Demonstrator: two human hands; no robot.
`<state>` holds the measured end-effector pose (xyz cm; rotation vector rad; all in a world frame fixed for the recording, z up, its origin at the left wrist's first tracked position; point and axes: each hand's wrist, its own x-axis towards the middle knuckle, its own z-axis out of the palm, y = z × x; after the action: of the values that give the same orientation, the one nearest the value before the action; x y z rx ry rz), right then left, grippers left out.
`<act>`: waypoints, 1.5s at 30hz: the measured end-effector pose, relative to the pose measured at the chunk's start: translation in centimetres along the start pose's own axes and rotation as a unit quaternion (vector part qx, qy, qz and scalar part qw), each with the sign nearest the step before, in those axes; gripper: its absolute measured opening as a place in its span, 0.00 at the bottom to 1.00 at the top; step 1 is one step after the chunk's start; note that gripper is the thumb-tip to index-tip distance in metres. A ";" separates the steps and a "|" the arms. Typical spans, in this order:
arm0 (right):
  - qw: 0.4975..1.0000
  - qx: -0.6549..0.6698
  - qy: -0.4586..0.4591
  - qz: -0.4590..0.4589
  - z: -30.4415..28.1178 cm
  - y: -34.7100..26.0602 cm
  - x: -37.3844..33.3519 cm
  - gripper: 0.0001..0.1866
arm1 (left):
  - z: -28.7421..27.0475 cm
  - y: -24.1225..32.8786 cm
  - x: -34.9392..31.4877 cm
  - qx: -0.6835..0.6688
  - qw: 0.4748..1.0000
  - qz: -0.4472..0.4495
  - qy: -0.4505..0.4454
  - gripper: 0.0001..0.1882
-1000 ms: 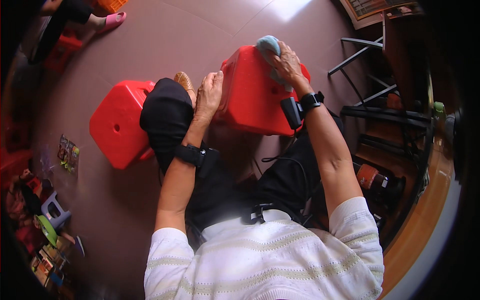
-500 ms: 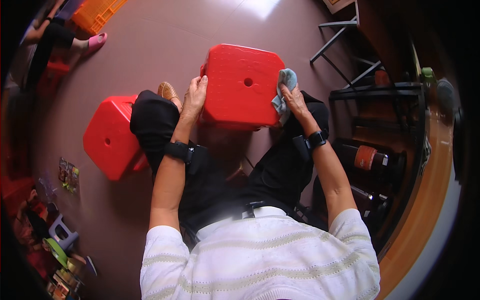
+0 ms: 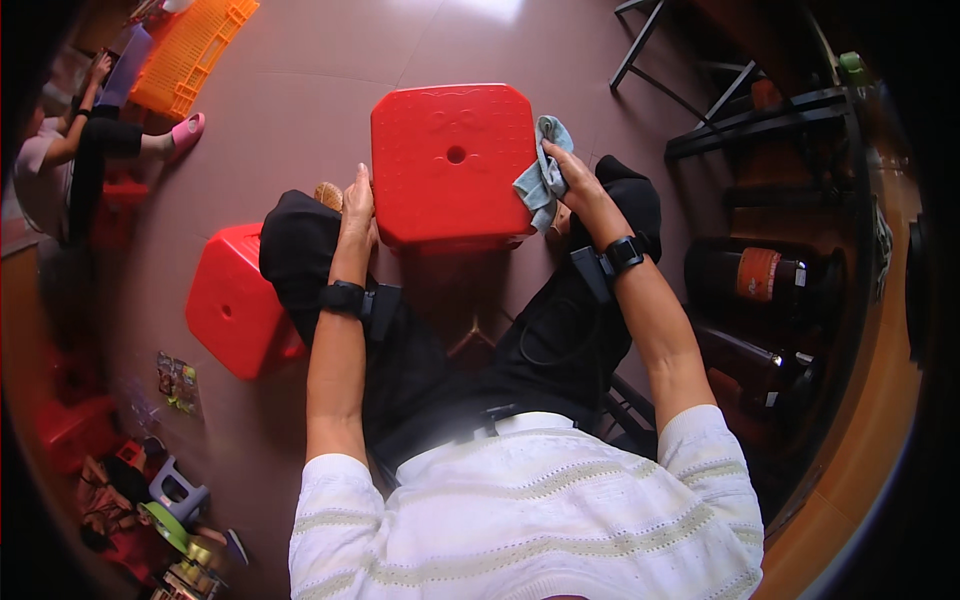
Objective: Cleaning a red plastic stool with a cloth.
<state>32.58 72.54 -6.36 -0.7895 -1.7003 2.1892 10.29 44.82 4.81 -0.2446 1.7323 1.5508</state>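
Going from the left of the floor point(image 3: 300, 120), we see a red plastic side stool with a holed seat point(image 3: 235, 300), just beside the black-trousered left knee point(image 3: 300, 245); we judge that a sideways swing of that knee could shove it along. Next comes the bare left hand point(image 3: 358, 208), upright along the side of the main stool, thumb up and fingers partly hidden, so we cannot tell how firmly it grips. If it only leans there, we think the stool could twist or slide under a push from the right. That main stool, a square red plastic one with clipped corners and a round centre hole point(image 3: 450, 190), lies between the two hands, its left edge at the left hand and its right edge beside the cloth; we cannot see whether its feet rest on the floor. Over its near right corner hangs a pale blue, rumpled cloth point(image 3: 545, 180), pinched in the right hand point(image 3: 575, 180). We reckon its loose lower end could fold under or snag on the stool's rim, since only the upper part is held.
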 end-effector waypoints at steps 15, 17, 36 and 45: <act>0.962 -0.192 0.032 -0.191 -1.1 5.2 1.9 0.31 | 0.7 -0.9 0.2 -0.076 0.996 0.051 -0.008 0.29; 0.964 -0.186 0.038 -0.189 -1.2 4.9 1.9 0.32 | 0.5 -1.2 0.5 -0.110 0.992 0.053 -0.015 0.24; 0.951 0.122 0.228 0.167 2.4 -2.5 0.3 0.16 | 1.1 -2.8 1.3 -0.106 0.993 0.049 -0.015 0.27; 0.932 0.234 0.210 0.181 5.3 -6.5 0.1 0.18 | 0.4 -3.7 2.2 -0.131 0.988 0.077 0.011 0.26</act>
<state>28.68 70.13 0.67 -1.3827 -0.8321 2.2864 11.22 45.10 0.59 -0.2648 1.5927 1.8966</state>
